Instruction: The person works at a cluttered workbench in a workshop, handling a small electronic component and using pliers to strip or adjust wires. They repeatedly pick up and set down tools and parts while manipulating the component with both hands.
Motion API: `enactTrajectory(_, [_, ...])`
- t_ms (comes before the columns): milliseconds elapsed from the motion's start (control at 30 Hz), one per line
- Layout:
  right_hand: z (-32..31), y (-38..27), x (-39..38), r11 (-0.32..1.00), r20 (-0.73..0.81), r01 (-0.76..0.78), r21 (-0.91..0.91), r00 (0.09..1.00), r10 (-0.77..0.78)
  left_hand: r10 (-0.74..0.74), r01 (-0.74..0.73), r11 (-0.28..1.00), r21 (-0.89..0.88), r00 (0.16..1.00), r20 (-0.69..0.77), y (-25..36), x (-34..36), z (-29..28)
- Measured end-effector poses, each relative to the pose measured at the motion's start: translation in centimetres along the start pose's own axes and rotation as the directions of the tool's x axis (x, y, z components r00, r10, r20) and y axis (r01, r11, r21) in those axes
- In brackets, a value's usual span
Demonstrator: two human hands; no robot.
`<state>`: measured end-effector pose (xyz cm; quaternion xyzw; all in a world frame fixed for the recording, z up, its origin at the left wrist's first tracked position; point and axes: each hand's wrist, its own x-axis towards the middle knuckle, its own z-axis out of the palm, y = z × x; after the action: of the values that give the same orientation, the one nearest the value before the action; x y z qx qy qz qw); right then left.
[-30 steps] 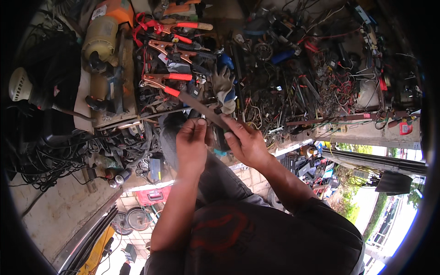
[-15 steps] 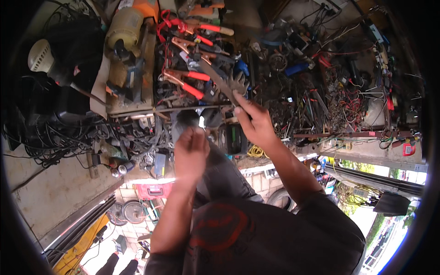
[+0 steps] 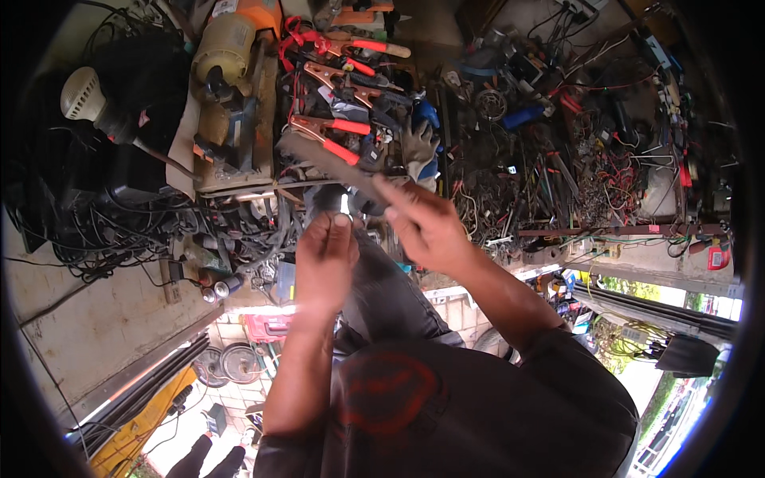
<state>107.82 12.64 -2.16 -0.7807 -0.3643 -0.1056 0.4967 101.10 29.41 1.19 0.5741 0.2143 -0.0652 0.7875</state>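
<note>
My left hand (image 3: 325, 255) is closed in a pinch around a small shiny metal piece (image 3: 344, 204). The piece sticks up past the fingertips, too small and bright to name more closely. My right hand (image 3: 430, 227) grips one end of a long, flat, dark grey metal bar (image 3: 327, 163) that looks like a file. Its index finger lies stretched along the bar, which is smeared by motion and slants up to the left, beyond the small piece. Past the bar lie red-handled copper clamps (image 3: 335, 125) and a grey work glove (image 3: 420, 147).
A cream motor (image 3: 225, 46) on a board stands at the back left, beside a white lamp (image 3: 81, 94). Tangled black cables (image 3: 88, 247) cover the left side. Loose tools and wires (image 3: 606, 187) crowd the right. A red case (image 3: 267, 328) sits below the bench.
My right hand has moved left and slightly down, and the bar now lies flatter, its far end further left. My left hand still pinches the small piece, slightly further left.
</note>
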Motion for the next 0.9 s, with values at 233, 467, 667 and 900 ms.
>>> enactTrajectory(233, [-0.9,0.0,-0.5,0.971,-0.056,-0.228,-0.078,0.973,0.224,0.09,-0.091,0.995,-0.047,0.996,-0.026,0.9,-0.7,-0.8])
enactTrajectory(467, [-1.2,0.8,1.1,0.965,-0.074,-0.128,-0.23,0.991,0.114,0.075,-0.074,0.995,0.061,0.997,-0.015,1.6,-1.6,-1.3])
enactTrajectory(667, [-0.7,0.9,-0.1,0.959,0.163,0.111,-0.261,0.984,-0.069,0.088,-0.09,0.992,0.094,0.996,0.027,1.6,-2.3,-1.1])
enactTrajectory(900, [0.5,0.5,0.2,0.957,0.146,0.223,-0.186,0.969,-0.197,0.115,-0.115,0.993,-0.011,0.993,0.026,1.8,-2.6,-1.8])
